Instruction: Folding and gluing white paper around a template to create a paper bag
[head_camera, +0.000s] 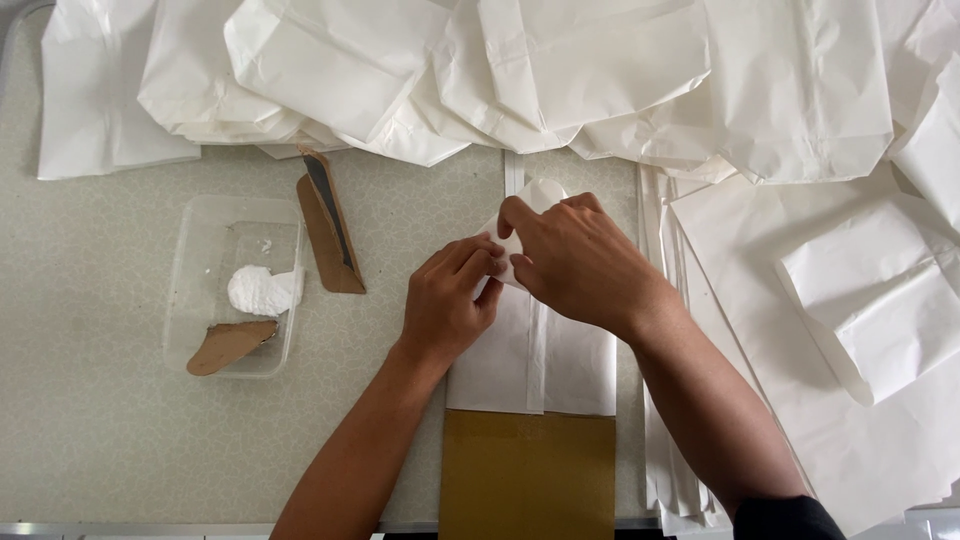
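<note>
A long white paper bag (530, 355) lies flat in front of me, its near end resting on a brown cardboard sheet (528, 470). My left hand (445, 300) and my right hand (570, 262) meet at the bag's far end, where both pinch and fold the white paper flap between fingertips. The right hand covers most of the fold, so its exact shape is hidden.
A clear plastic tray (190, 290) at the left holds a white lump of paste (258, 290) and a brown cardboard scrap (230, 345). Another brown cardboard strip (328, 225) leans on the tray. Finished white bags (560, 70) are piled along the far edge, flat white sheets (860, 330) at the right.
</note>
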